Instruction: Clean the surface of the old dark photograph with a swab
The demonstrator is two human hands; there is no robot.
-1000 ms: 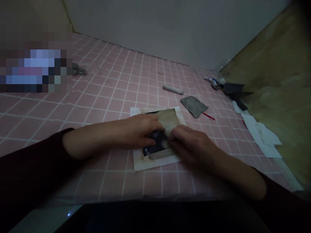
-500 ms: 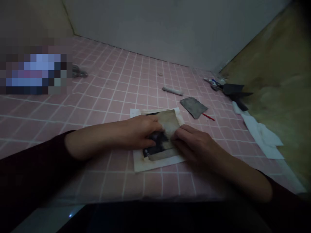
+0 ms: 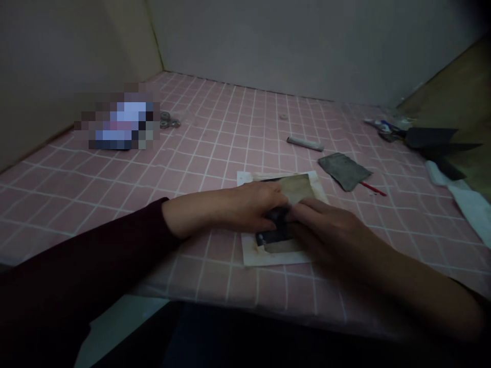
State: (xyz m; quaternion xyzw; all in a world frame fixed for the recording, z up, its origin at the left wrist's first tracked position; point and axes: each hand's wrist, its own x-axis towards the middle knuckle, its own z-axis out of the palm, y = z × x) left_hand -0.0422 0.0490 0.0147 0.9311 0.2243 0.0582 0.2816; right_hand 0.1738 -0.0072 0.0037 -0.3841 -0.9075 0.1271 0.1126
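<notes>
A white-bordered sheet of paper (image 3: 255,259) lies flat on the checked cloth, with a dark and beige picture (image 3: 301,185) on its middle. My left hand (image 3: 255,204) rests on the left part of the picture, thumb and fingers apart. Over the picture's right part is my right hand (image 3: 330,225), its fingers pinched together close to the left fingertips. Whatever sits in that pinch is hidden. The two hands cover much of the sheet.
A pink checked cloth (image 3: 215,153) covers the table. Beyond the sheet lie a grey tube (image 3: 306,144), a grey ragged piece (image 3: 343,171) and a red stick (image 3: 374,189). Small metal pieces (image 3: 165,121) sit far left. Dark blades (image 3: 431,139) and white paper (image 3: 471,207) lie right.
The view has turned left, so everything appears farther right. My right hand has moved left over the picture, nearer my left hand, which stays on the sheet.
</notes>
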